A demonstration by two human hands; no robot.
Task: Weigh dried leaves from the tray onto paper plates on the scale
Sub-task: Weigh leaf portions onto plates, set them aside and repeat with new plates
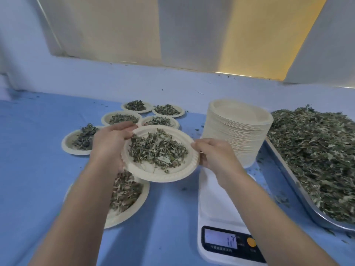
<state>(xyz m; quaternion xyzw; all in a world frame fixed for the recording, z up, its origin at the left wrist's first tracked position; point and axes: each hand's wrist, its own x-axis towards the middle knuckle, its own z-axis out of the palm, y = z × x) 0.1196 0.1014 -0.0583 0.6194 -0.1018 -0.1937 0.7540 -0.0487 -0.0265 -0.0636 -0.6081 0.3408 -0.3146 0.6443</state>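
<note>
Both hands hold a paper plate heaped with dried leaves in the air, left of the white scale. My left hand grips the plate's left rim, thumb on top. The right rim is pinched by my right hand. Nothing sits on the scale's platform, and its display is lit. A metal tray piled with dried leaves stands at the right.
A tall stack of empty paper plates stands behind the scale. Several filled plates lie on the blue cloth at the left, one directly beneath the held plate, another further left. Leaf crumbs are scattered about.
</note>
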